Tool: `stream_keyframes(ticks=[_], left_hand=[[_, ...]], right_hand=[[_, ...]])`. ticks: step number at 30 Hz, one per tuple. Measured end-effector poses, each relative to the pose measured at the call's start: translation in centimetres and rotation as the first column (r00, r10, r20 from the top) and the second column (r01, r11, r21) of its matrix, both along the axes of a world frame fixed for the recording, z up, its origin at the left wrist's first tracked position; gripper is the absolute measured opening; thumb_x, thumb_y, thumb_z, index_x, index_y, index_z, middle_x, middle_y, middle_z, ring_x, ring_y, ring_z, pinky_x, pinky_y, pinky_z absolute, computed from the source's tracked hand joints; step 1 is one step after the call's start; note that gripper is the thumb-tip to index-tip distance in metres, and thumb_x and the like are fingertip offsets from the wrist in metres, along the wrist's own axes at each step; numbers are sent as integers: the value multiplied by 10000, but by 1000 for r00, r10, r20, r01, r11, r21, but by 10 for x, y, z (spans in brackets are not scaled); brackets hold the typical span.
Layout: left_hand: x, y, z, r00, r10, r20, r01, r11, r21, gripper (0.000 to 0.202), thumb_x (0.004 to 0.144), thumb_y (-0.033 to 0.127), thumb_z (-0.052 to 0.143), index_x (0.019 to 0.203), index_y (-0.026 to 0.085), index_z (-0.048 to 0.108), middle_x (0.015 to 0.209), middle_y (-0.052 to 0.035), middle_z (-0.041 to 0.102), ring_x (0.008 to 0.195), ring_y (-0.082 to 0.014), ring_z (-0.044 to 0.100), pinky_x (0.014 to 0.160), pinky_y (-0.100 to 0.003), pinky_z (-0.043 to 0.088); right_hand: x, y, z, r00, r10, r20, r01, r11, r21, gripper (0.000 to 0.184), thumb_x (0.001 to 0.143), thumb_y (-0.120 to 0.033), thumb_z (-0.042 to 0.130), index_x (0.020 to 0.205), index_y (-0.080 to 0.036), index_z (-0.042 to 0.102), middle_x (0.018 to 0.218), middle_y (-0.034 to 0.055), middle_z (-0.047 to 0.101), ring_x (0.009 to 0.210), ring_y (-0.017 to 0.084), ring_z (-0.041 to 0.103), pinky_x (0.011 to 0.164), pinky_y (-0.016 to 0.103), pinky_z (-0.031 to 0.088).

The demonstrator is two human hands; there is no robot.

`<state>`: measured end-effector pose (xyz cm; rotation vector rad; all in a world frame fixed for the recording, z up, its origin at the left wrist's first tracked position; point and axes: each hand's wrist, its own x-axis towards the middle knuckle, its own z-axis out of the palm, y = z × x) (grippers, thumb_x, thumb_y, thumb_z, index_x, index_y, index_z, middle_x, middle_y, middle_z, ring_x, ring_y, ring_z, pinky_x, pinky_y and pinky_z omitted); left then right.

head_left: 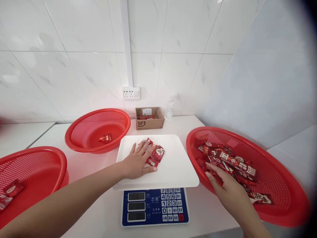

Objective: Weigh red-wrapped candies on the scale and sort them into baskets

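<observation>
My left hand [137, 162] lies flat with fingers spread on the white tray [173, 165] of a digital scale [155, 206], its fingertips resting on a few red snack packets [158, 153]. My right hand [226, 186] reaches into the red basket [284, 205] on the right, fingers extended and touching the heap of red packets [230, 160] inside; nothing is gripped.
A second red basket [81, 145] at the back left holds one red packet [105, 138]. A third red basket [49, 158] at the near left holds a couple of packets [12, 189]. A small cardboard box [150, 123] and a clear bottle [169, 109] stand by the tiled wall.
</observation>
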<state>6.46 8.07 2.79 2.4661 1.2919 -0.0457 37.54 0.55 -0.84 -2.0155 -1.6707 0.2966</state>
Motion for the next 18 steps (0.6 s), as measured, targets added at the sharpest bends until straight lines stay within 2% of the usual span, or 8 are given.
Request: stream_keyframes(ticks=[4,8,11,15,16,18], left_hand=[[7,-3,2,996,-87,35,85,994,66,871,804,741,225,1475,217,43,1547,-94,-53,1396,-286,-145,1115,-551,-36],[9,19,3,995,-83,58,77,993,92,836,814,727,246,1472,228,115,1553,-108,11,1400,-321,-109,1110,-573,8],[8,38,3,975,-215,50,207,969,133,749,824,703,299,1443,286,239,1553,-76,97,1405,-330,-77,1107,-578,8],[6,48,0,888,-459,30,445,874,194,570,861,619,365,1352,335,421,1513,-39,273,1420,-291,47,1122,-534,-10],[7,48,-1,878,-478,31,465,865,188,558,870,603,365,1350,325,427,1501,-44,304,1418,-282,83,1126,-524,-5],[11,42,-5,894,-446,46,434,886,165,566,885,585,348,1363,290,413,1489,-63,329,1413,-269,130,1132,-508,4]], right_hand=[[-1,1,-1,1000,-4,-5,3,1000,-8,510,844,-493,359,1173,-187,602,1208,102,635,1124,284,572,934,444,466],[-1,1,-2,1000,-1,7,1,1000,0,512,848,-494,357,1176,-186,601,1202,101,638,1129,279,570,936,436,466],[-2,1,-2,1000,6,27,-6,1000,7,496,856,-481,356,1174,-192,603,1195,97,644,1116,272,581,922,424,476],[-2,0,0,999,2,44,-2,1000,6,477,860,-475,358,1171,-210,605,1196,81,647,1101,262,595,905,410,486],[-3,0,0,999,1,43,-1,1000,3,476,861,-476,357,1172,-214,604,1197,77,647,1101,261,595,903,408,487],[-3,0,1,999,3,37,-3,1000,-7,477,862,-473,350,1172,-212,601,1189,77,651,1104,260,593,906,406,485]])
